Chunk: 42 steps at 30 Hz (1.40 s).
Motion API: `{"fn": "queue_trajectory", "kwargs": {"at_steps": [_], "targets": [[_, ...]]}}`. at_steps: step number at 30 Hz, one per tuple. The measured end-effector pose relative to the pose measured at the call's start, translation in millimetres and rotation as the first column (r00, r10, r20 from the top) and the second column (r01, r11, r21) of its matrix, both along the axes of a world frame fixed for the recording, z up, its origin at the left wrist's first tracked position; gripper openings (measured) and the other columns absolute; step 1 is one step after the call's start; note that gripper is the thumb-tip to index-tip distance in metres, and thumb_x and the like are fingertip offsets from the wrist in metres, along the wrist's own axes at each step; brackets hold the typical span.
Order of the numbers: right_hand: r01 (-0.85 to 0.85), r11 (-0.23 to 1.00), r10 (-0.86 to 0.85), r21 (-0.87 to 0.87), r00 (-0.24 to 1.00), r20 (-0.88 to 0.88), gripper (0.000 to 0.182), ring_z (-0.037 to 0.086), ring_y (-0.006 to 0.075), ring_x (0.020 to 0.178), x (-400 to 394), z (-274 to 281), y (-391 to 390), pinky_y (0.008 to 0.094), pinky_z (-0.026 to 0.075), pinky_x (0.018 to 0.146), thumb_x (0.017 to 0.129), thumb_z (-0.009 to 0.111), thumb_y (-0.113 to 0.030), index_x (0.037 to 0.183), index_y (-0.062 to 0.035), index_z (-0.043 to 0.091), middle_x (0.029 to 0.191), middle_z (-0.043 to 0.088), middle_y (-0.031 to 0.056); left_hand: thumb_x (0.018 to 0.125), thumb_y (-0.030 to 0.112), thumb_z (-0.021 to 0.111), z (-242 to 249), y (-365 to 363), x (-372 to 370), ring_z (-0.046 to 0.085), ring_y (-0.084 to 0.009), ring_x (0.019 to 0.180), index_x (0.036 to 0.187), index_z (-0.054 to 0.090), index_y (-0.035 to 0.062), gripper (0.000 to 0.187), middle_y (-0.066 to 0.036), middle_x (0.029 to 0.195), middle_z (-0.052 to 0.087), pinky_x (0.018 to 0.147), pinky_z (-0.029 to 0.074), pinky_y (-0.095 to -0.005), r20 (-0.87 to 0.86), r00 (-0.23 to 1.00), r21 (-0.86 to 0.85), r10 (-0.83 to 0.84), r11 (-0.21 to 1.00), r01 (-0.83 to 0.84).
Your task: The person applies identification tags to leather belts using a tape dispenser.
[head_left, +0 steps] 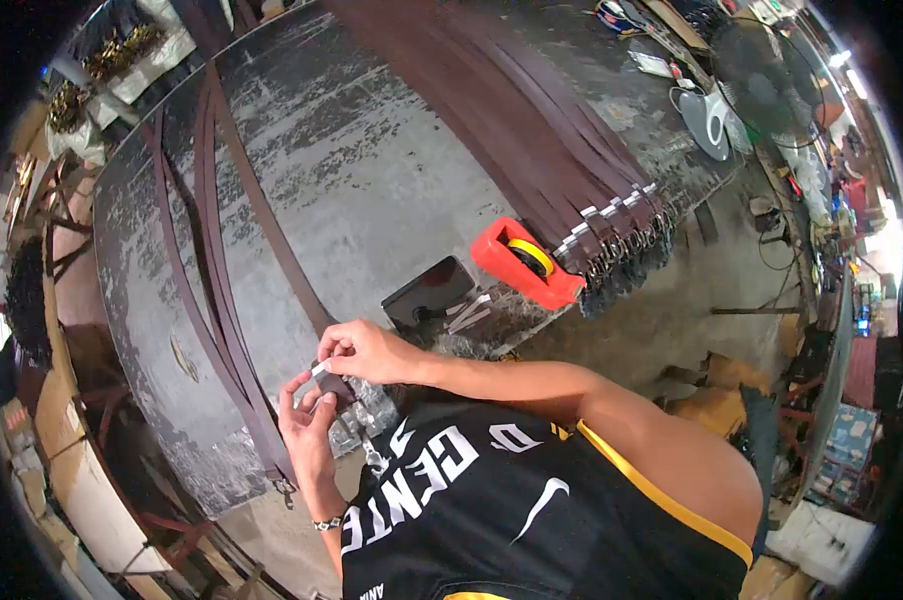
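My left hand (309, 428) is closed around the near end of a long brown strap (261, 212), close to my body. Across that end lies a small white strip (319, 370), pinched by my right hand (369, 352), whose fingers touch the strap there. Clear plastic and a metal fitting seem to hang just below my hands, but I cannot make out their details. Several more brown straps (209, 200) lie lengthwise on the table to the left.
On the worn dark table (371, 150) rest a black phone-like slab (426, 292), loose white strips (468, 314) and a red tape dispenser (511, 268). A thick bundle of brown straps (511, 120) with metal clasps overhangs the right edge. A fan (769, 80) stands beyond.
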State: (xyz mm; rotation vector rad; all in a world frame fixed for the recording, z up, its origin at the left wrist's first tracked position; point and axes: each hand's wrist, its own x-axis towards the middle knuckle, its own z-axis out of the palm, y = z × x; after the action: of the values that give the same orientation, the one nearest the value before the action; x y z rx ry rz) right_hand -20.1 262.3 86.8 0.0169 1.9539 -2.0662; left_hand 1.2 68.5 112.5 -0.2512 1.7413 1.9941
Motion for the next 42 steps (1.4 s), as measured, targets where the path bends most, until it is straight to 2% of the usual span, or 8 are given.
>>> {"fn": "queue_trajectory", "kwargs": {"at_steps": [2,5,6,9,17,21,33,42], "targets": [[-0.039,0.999,0.041,-0.018,0.996,0.076,0.019,0.064,0.0111,0.080,1,-18,-1,0.0283,0.051,0.071,0.089,0.068,-0.013,0.101,0.0009,0.066,0.085,0.070,0.0081,0.089,-0.003,0.065,-8,-2,3,0.066,-0.0149,0.087,0.132,0.047,0.0035,0.047,-0.008,0.102,0.068,0.072,0.054,-0.0251,0.071,0.997,0.017,0.018,1.000,-0.020],[-0.079,0.995,0.086,-0.061,0.989,0.120,0.014,0.060,0.0069,0.076,2,-30,-4,0.0249,0.048,0.066,0.090,0.067,-0.011,0.099,-0.0002,0.065,0.084,0.069,0.0041,0.088,-0.003,0.065,-16,-4,6,0.066,-0.0131,0.084,0.132,0.048,0.0042,0.047,-0.008,0.101,0.068,0.069,0.053,-0.0246,0.150,0.988,0.017,0.036,0.999,-0.039],[-0.081,0.994,0.089,-0.070,0.988,0.125,0.016,0.064,0.0107,0.073,4,-36,-4,0.0271,0.051,0.064,0.088,0.067,-0.012,0.097,0.0012,0.066,0.080,0.069,0.0065,0.087,-0.004,0.067,-24,-7,9,0.065,-0.0132,0.086,0.130,0.049,0.0046,0.048,-0.008,0.103,0.067,0.070,0.054,-0.0255,0.159,0.987,0.006,0.030,0.999,-0.031],[-0.102,0.992,0.115,-0.071,0.967,0.229,0.014,0.059,0.0081,0.069,7,-29,-5,0.0245,0.048,0.061,0.088,0.067,-0.011,0.096,0.0001,0.065,0.075,0.065,0.0016,0.085,-0.005,0.068,-38,-14,16,0.065,-0.0129,0.086,0.129,0.049,0.0045,0.048,-0.010,0.104,0.067,0.072,0.055,-0.0256,0.177,0.984,-0.032,0.018,0.999,-0.013],[-0.214,0.975,0.220,-0.058,0.917,0.334,0.015,0.059,0.0085,0.065,11,-43,-12,0.0242,0.047,0.059,0.088,0.068,-0.011,0.097,0.0013,0.065,0.072,0.064,0.0022,0.087,-0.006,0.066,-42,-15,33,0.067,-0.0143,0.083,0.127,0.048,0.0009,0.044,-0.011,0.097,0.070,0.072,0.055,-0.0270,0.253,0.962,0.066,0.106,0.990,-0.127],[-0.266,0.964,0.251,-0.007,0.899,0.359,0.014,0.058,0.0078,0.064,17,-47,-17,0.0235,0.045,0.057,0.089,0.068,-0.012,0.095,0.0006,0.064,0.071,0.064,0.0021,0.086,-0.008,0.066,-52,-22,41,0.067,-0.0146,0.085,0.124,0.049,0.0004,0.042,-0.011,0.096,0.070,0.074,0.055,-0.0270,0.257,0.963,0.041,0.077,0.995,-0.090],[-0.176,0.984,0.167,0.005,0.941,0.293,0.011,0.057,0.0067,0.065,55,-66,-26,0.0240,0.045,0.059,0.090,0.067,-0.008,0.095,0.0003,0.061,0.073,0.063,0.0016,0.085,-0.009,0.066,-62,-33,51,0.067,-0.0138,0.084,0.121,0.049,0.0002,0.041,-0.010,0.093,0.071,0.075,0.054,-0.0270,0.325,0.946,0.009,-0.013,1.000,0.011],[-0.135,0.991,0.129,-0.003,0.940,0.315,0.010,0.057,0.0069,0.066,63,-68,-23,0.0241,0.045,0.058,0.089,0.068,-0.007,0.091,0.0021,0.063,0.075,0.065,0.0030,0.086,-0.010,0.065,-65,-31,55,0.068,-0.0145,0.084,0.120,0.046,-0.0010,0.040,-0.015,0.096,0.072,0.074,0.056,-0.0274,0.316,0.948,0.020,-0.044,0.999,0.040]]}}
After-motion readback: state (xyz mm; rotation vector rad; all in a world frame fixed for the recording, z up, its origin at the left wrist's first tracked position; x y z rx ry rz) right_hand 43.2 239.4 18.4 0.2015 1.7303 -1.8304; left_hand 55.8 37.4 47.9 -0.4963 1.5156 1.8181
